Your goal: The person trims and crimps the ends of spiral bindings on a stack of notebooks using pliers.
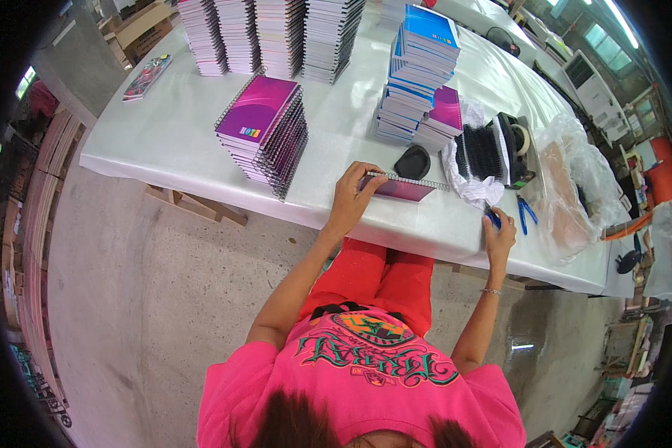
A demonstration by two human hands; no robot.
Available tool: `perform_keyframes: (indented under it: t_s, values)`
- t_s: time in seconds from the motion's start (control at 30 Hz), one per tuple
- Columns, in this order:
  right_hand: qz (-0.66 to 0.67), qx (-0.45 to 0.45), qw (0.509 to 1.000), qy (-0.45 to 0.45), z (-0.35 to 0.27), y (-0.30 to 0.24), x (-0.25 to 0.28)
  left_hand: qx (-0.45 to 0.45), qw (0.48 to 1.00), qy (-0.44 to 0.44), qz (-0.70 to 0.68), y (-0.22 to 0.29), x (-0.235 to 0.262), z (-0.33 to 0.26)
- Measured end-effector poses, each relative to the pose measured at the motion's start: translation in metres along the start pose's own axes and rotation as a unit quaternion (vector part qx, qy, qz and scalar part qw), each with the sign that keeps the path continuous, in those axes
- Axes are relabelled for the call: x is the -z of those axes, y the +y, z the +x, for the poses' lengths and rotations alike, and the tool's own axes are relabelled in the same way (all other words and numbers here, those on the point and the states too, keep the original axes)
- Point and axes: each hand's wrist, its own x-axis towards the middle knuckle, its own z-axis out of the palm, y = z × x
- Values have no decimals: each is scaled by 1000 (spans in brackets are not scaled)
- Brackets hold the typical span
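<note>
A purple notebook point(403, 188) stands on edge near the table's front, its spiral wire along the top and running past the cover on the right. My left hand point(353, 196) pinches its left end. In my right hand point(499, 233) is a small blue-handled tool, apparently pliers point(493, 217), beside the notebook's right end; the fingers hide most of it. Another pair of blue-handled pliers point(525, 215) lies a little further right. Just behind the notebook is a black rounded object point(412, 162). A bundle of black wire spirals point(481, 153) rests on crumpled white wrapping point(470, 185).
Purple spiral notebooks point(257, 112) are stacked to the left, with taller stacks point(280, 37) behind. Blue-covered books point(425, 52) form a leaning pile at centre back. A black box with a tape roll point(520, 140) and clear plastic bags point(575, 187) occupy the right side.
</note>
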Motion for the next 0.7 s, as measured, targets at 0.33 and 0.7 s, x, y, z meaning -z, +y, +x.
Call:
perform_keyframes:
  t_s: [0.33, 0.7]
  values:
    - [306, 98, 946, -35, -44, -213, 13, 49, 997, -65, 11, 5, 14, 4]
    - [278, 185, 943, -7, -55, -245, -26, 64, 996, -26, -54, 10, 9, -10]
